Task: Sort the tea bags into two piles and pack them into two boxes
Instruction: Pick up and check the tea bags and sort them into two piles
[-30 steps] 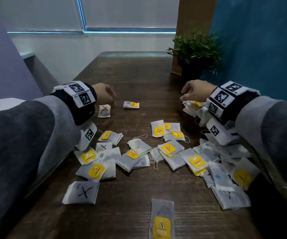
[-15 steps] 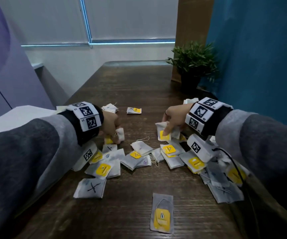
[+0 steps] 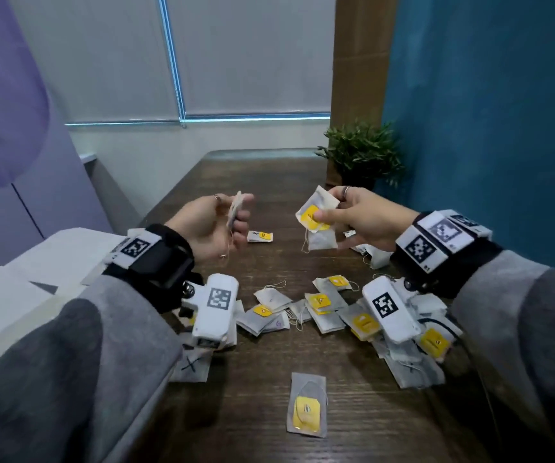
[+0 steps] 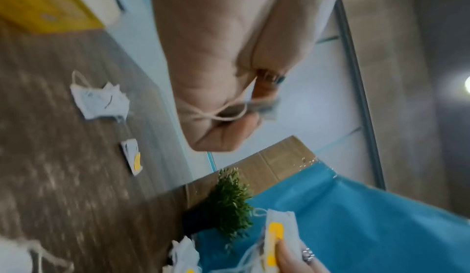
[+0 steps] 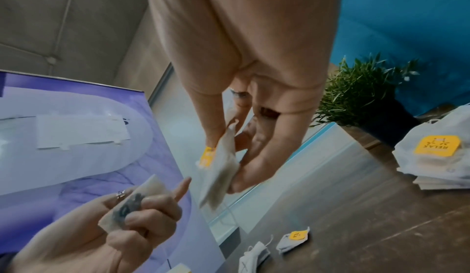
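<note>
Both hands are raised above the dark wooden table (image 3: 269, 412). My left hand (image 3: 217, 223) grips a tea bag (image 3: 236, 208) edge-on, fingers curled round it; the same bag (image 5: 132, 203) shows in the right wrist view. My right hand (image 3: 352, 215) pinches a tea bag with a yellow tag (image 3: 314, 213), its pouch hanging below (image 5: 217, 169). Several tea bags lie scattered on the table (image 3: 322, 304), some with yellow tags, some marked with an X (image 3: 192, 364). A small pile (image 5: 437, 152) lies at the right. One yellow-tagged bag (image 3: 306, 406) lies alone near me.
A potted green plant (image 3: 361, 155) stands at the far right by the blue wall. A yellow box (image 4: 48, 6) shows at the table's far left in the left wrist view. White sheets (image 3: 19, 272) lie off the table's left edge. A lone bag (image 3: 260, 236) lies between the hands.
Both hands dropped from the far side piles to the scattered bags, each took one, and have now lifted them up above the table. The head view tilted upward.
</note>
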